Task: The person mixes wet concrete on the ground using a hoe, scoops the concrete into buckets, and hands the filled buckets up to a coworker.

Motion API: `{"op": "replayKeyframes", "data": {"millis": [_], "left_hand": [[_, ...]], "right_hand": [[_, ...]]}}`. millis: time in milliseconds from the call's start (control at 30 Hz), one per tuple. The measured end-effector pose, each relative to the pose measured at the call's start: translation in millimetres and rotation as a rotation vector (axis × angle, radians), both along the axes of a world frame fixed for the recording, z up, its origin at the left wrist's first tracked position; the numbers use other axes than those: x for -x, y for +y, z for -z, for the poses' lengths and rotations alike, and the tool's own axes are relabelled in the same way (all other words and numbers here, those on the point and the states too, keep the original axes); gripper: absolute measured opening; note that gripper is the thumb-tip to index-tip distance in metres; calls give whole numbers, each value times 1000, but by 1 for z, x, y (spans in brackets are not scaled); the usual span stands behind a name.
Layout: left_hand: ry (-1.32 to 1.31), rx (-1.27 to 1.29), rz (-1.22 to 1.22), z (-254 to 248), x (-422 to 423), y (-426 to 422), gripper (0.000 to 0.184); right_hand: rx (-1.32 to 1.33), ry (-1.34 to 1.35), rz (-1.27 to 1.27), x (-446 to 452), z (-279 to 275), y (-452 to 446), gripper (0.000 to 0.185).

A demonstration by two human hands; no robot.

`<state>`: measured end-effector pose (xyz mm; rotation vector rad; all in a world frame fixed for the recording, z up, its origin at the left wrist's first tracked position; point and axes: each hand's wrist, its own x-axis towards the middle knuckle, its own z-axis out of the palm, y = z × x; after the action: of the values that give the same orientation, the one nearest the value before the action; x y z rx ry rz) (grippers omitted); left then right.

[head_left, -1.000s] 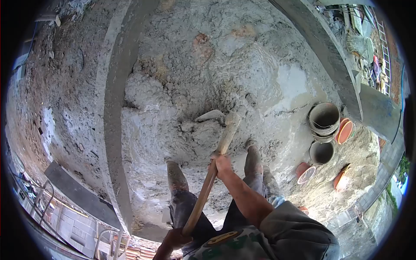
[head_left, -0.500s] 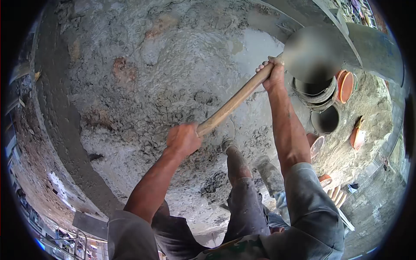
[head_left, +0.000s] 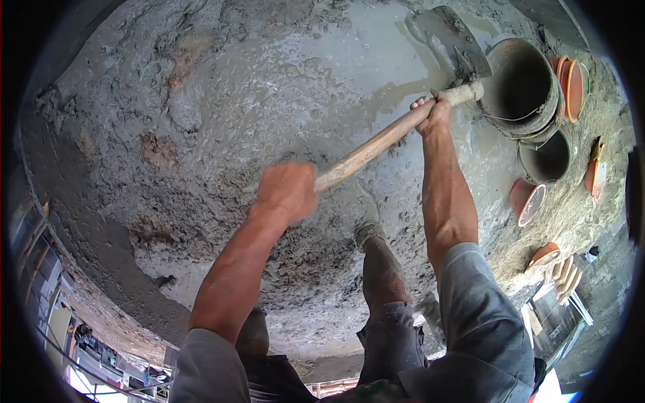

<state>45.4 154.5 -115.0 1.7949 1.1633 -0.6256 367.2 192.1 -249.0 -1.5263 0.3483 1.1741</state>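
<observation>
Both of my hands are wrapped around the wooden handle of a hoe point(head_left: 376, 149). My left hand point(head_left: 287, 191) is closed on the near end of the handle and slightly blurred. Farther up, close to the head, my right hand point(head_left: 435, 114) grips the shaft with its fingers around it. The hoe's broad, muddy blade point(head_left: 447, 40) is at the upper right, beside a grey watery puddle point(head_left: 376, 43). Below the handle spreads a lumpy wet grey mix point(head_left: 255, 121) resembling mortar. My bare, mud-coated leg point(head_left: 381, 269) stands in it.
Stacked dark buckets point(head_left: 559, 111) stand right of the hoe head, with another dark bucket point(head_left: 563, 156) just below. Orange-brown pans point(head_left: 575, 91) lean beside them. A reddish bucket point(head_left: 519, 196) lies tipped nearer me. Work gloves point(head_left: 566, 277) lie at the lower right.
The hoe's blade now shows at the upper right, where it was mostly out of sight. My view has shifted, and the buckets appear farther right. Both hands keep their hold.
</observation>
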Motion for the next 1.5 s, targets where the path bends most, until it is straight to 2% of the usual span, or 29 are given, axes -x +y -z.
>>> {"op": "replayKeyframes", "data": {"millis": [167,400,533,600,667,733,833,867,900,933,967,1000,1033,1067,1100,1133,1200,1267,1300,1333,1367,1433,1500], "left_hand": [[116,217,-146,-68,62,-81,23],[348,417,-159,-170,241,-196,32],[336,577,-288,-214,309,-317,40],[265,637,-358,-242,329,-393,43],[196,724,-419,-270,346,-443,44],[176,803,-484,-298,349,-482,45],[103,810,-648,-313,334,-506,48],[31,811,-733,-310,323,-510,49],[-41,814,-818,-306,309,-513,50],[-95,830,-870,-291,293,-502,48],[-148,841,-920,-269,276,-484,46],[-184,881,-1114,-250,263,-442,49],[-367,898,-1352,-213,249,-433,46],[-314,684,-1234,-187,241,-394,46],[-363,618,-1298,-174,243,-348,46],[-493,452,-1317,-139,239,-334,46],[-668,438,-1588,-113,243,-300,35],[-548,600,-1639,-132,258,-300,33],[-485,686,-1661,-144,266,-302,32],[-615,856,-1838,-161,267,-319,23],[-663,867,-1896,-185,254,-341,20],[-565,936,-2041,-233,247,-375,21],[-566,991,-2097,-275,246,-407,28]], "right_hand": [[195,78,-72,93,-43,-51,19],[371,309,-77,312,-96,-180,18],[530,252,-238,388,-159,-260,17],[593,279,-234,410,-188,-314,16],[689,164,-443,427,-215,-359,18],[614,229,-545,429,-238,-395,20],[499,245,-697,430,-277,-382,22],[472,135,-763,431,-295,-351,20],[374,24,-859,418,-278,-346,19],[387,-127,-987,411,-281,-311,26],[310,-257,-968,410,-282,-273,27],[287,-340,-1014,409,-274,-232,24],[94,-352,-1010,409,-260,-191,19],[49,-286,-976,419,-251,-147,14],[-4,-396,-1027,434,-243,-104,10],[-48,-418,-1090,448,-228,-67,10],[-10,-502,-1192,484,-198,-14,12],[66,-394,-1277,516,-146,-13,15],[78,-462,-1389,534,-148,-25,25],[88,-531,-1498,556,-155,-40,36],[165,-663,-1719,567,-147,-64,42],[240,-707,-1842,585,-178,-127,39],[356,-643,-1945,586,-185,-181,35]]}}
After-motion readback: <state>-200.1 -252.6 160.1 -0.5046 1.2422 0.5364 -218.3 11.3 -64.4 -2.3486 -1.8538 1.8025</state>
